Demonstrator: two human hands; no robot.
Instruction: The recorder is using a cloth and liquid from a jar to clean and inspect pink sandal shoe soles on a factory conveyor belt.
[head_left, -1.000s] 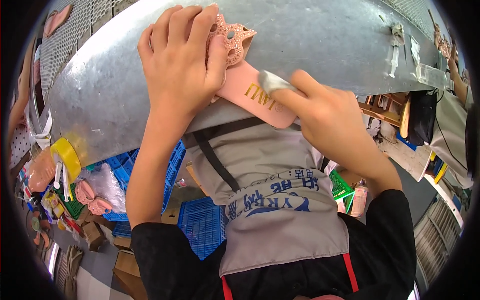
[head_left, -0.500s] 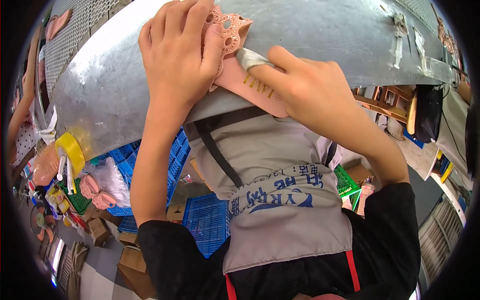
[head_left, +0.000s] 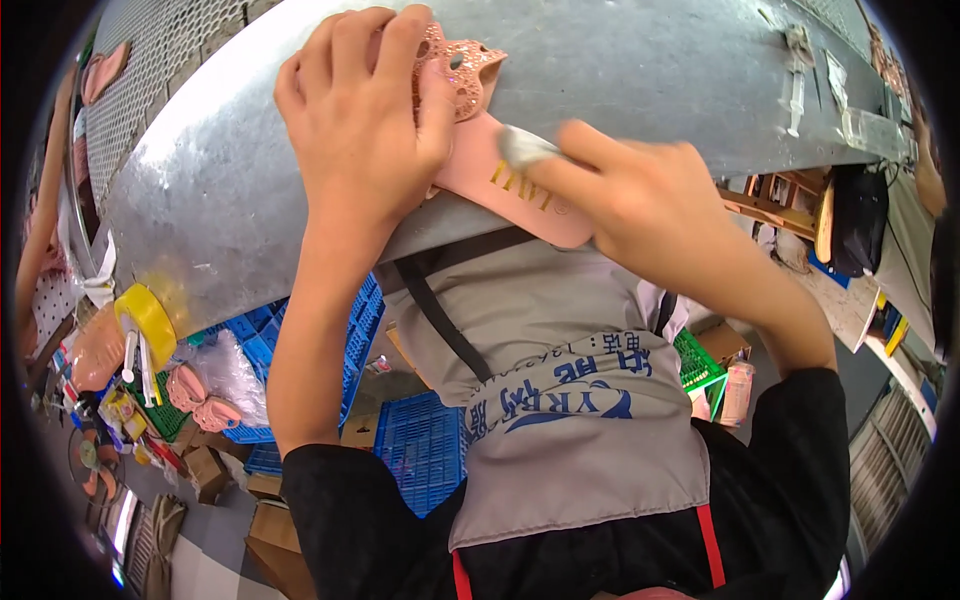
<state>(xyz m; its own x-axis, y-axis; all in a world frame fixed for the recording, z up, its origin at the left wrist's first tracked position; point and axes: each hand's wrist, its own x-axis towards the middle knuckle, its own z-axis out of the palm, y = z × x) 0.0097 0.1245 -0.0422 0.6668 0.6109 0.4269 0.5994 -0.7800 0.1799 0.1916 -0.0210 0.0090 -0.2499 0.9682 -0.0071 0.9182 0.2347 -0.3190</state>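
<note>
A pink slipper (head_left: 478,163) with a glittery, cut-out upper lies at the near edge of the grey metal table (head_left: 230,200). Wrapped over its upper, my left hand (head_left: 365,120) grips the slipper, thumb along the near side. My right hand (head_left: 640,185), slightly smeared by motion, pinches a whitish cloth (head_left: 525,148) over the insole, beside gold lettering near the heel. Whether the cloth touches the insole I cannot tell. The toe end is hidden behind my left hand.
A yellow tape roll (head_left: 146,322) sits at the table's left edge. Below are blue crates (head_left: 418,440), cardboard boxes (head_left: 280,545) and more pink slippers (head_left: 200,398). A syringe-like tube (head_left: 797,95) lies at the table's far right. A grey apron (head_left: 590,470) covers my front.
My right hand and the cloth have moved right, toward the heel and away from the upper. The left hand keeps its hold, with the slipper shifted slightly.
</note>
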